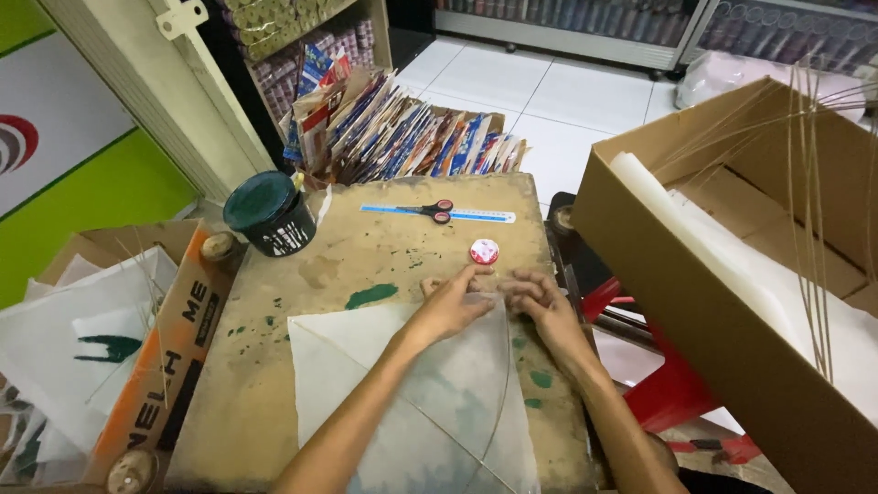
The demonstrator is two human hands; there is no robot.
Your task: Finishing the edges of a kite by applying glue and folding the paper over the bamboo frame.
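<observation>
Both hands met at the top corner of a thin, translucent white paper kite sheet (430, 402) lying on a paint-stained wooden work board (366, 265). Left hand (455, 306) lay nearly flat, fingers pressing the paper's upper edge; right hand (538, 300) had its fingers curled, pinching at the same corner (whether it gripped paper or the thin bamboo spar crossing the sheet could not be told). Judging by this, the step looked like fixing the corner over the frame, and the next move would call for steady, light pressure so the paper did not tear.

A small round red-and-white tape roll (484, 251) sat just beyond the fingertips. Farther back lay red-handled scissors (436, 211) on a blue plastic ruler (476, 216). A dark green paint tub (269, 212) stood at the board's left rear, its contents unseen. A large brown cardboard box (732, 302) to the right held white paper sheets and thin bamboo sticks. A second cardboard box (174, 338) at left held finished white sheets
</observation>
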